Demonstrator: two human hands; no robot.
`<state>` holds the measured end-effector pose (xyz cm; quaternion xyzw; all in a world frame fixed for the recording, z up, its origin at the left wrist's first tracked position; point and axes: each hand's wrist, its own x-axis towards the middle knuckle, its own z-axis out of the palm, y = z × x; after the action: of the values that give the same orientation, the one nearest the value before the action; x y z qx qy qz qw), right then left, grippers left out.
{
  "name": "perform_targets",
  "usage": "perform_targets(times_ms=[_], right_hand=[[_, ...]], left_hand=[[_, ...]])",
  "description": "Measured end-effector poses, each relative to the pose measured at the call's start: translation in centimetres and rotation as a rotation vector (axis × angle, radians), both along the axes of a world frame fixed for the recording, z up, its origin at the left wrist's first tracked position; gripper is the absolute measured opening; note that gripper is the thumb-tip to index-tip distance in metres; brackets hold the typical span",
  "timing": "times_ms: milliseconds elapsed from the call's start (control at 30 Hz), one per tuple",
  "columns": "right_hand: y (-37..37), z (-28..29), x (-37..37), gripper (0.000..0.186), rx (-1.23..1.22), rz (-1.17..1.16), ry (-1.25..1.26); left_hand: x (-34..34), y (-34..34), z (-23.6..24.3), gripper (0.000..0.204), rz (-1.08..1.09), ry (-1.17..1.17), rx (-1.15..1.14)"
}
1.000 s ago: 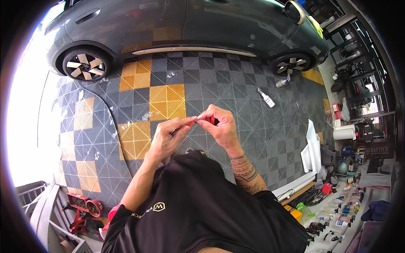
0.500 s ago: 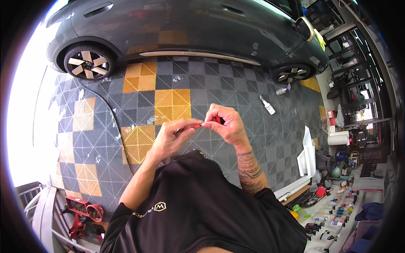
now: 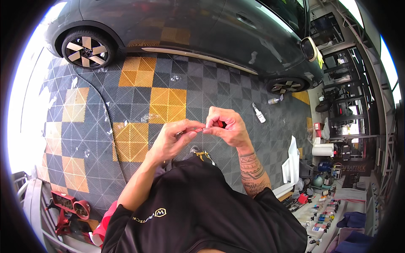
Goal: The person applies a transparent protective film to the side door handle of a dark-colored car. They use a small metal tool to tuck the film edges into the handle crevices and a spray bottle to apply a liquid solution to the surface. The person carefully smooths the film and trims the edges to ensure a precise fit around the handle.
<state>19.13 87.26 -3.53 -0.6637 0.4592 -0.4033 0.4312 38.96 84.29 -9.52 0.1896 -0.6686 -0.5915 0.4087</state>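
Note:
My left hand point(image 3: 174, 139) and my right hand point(image 3: 225, 126) meet in front of my chest, fingertips touching. Between them they pinch a small thin pinkish piece point(image 3: 201, 128). A small red object point(image 3: 220, 124) shows inside my right hand's fingers; what it is I cannot tell. Both hands hover over the grey and orange tiled floor point(image 3: 168, 103), in front of a dark grey car point(image 3: 202, 31).
A white spray bottle point(image 3: 258, 114) and a second bottle point(image 3: 274, 100) lie on the floor by the car's front wheel point(image 3: 285, 85). A cluttered workbench point(image 3: 325, 211) with small bottles stands at right, with a paper roll point(image 3: 322, 150). A red tool point(image 3: 69, 208) sits at lower left.
The view has tilted, so the car now sits larger and nearer the top. My hands stay together on the small piece, shifted slightly right in the picture.

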Motion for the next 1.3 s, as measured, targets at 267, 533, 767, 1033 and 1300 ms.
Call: perform_targets(times_ms=[267, 533, 767, 1033, 1300], right_hand=[[-1.3, -0.4, -3.6, 0.011, -0.13, -0.002, -0.015], [0.1, -1.8, -15.2, 0.014, 0.018, 0.021, -0.217], [2.7, -1.6, -27.1, 0.012, -0.052, 0.095, -0.27], [5.7, -0.3, -35.0, 0.009, -0.053, 0.002, -0.286], [5.6, -0.8, -36.5, 0.01, -0.156, 0.045, -0.335]], left_hand=[[-3.4, -0.3, 0.5, 0.027, 0.067, -0.011, -0.059], [-14.5, 1.7, 0.9, 0.027, 0.112, -0.122, -0.072], [-26.9, 4.7, 1.4, 0.026, 0.123, -0.095, 0.012], [-34.8, 8.1, 2.9, 0.027, 0.172, -0.154, -0.026], [-36.4, 8.5, 3.4, 0.027, 0.18, -0.13, -0.052]])
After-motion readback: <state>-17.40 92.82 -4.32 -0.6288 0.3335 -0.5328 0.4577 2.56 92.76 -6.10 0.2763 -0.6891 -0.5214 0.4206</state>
